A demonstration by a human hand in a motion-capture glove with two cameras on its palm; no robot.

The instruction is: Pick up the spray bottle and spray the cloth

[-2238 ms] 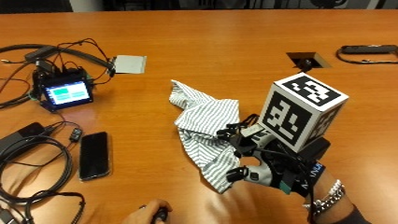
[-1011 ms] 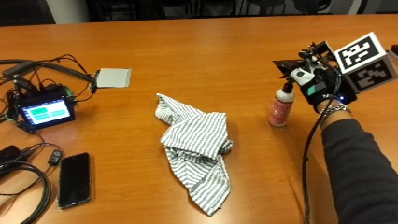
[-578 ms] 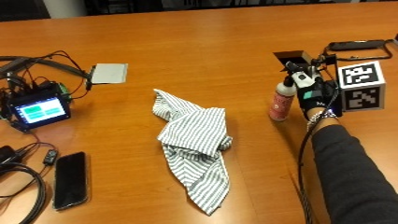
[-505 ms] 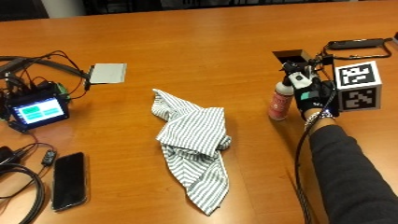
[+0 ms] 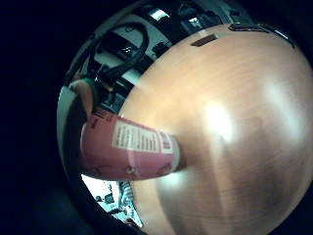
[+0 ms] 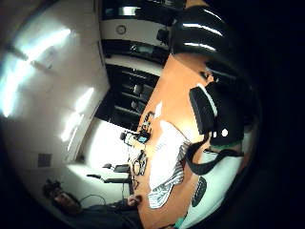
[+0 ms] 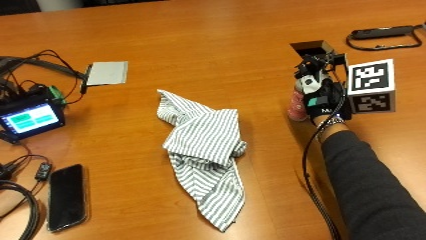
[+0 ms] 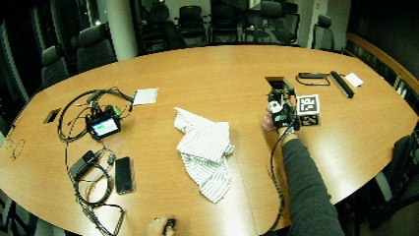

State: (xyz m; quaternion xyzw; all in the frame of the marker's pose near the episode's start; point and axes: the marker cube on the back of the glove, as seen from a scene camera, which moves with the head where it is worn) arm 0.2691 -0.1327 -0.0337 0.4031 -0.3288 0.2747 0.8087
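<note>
The right hand [image 7: 318, 100] has its fingers curled round the pink spray bottle [image 7: 297, 104], which stands on the tabletop [image 7: 219, 45]. Lift it vertically, then aim the nozzle at the striped cloth [image 7: 203, 150] lying well apart from the fingers.

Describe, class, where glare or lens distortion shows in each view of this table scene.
Little finger side palm view: the table bulges and carries a bright glare patch beside the spray bottle. Thumb side palm view: the room curves and ceiling lights blow out, the cloth small. Wide outside view: the table's edge bows. Outside view: even light, right hand at the bottle.
</note>
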